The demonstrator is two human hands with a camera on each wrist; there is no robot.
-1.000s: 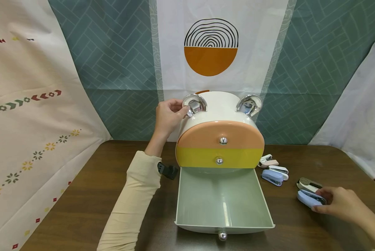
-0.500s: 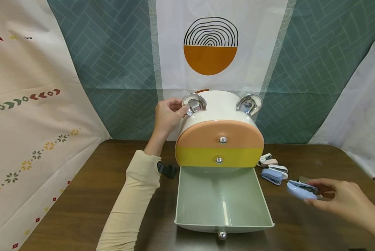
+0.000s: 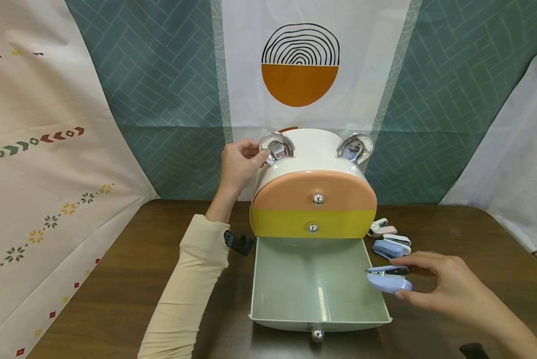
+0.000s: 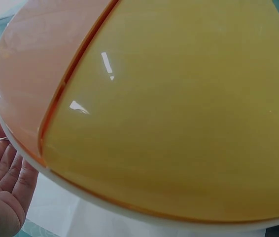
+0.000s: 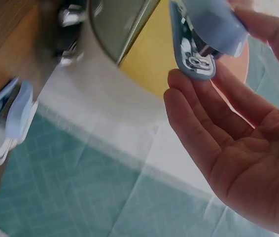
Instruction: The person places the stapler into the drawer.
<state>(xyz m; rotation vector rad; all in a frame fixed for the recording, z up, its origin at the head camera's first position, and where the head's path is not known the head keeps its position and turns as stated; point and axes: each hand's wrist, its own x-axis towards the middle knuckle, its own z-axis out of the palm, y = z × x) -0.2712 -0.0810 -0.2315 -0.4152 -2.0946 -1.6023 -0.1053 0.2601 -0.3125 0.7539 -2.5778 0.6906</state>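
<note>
My left hand pinches the shiny silver ear on top of a rounded white desk organizer. The organizer has an orange upper drawer front and a yellow one below. Its pale green bottom drawer is pulled out, and the inside is bare. Between thumb and fingers, my right hand holds a small light blue stapler, which overlaps the drawer's right side in the head view. The right wrist view shows that stapler's metal end near the fingertips.
Behind the right hand, another blue stapler, a white stapler and a pink and white stapler lie close together beside the organizer. A patterned cloth hangs behind the brown table.
My right hand has lifted the blue stapler from the table's right side and carried it left to the drawer's right edge. The left hand has stayed on the ear.
</note>
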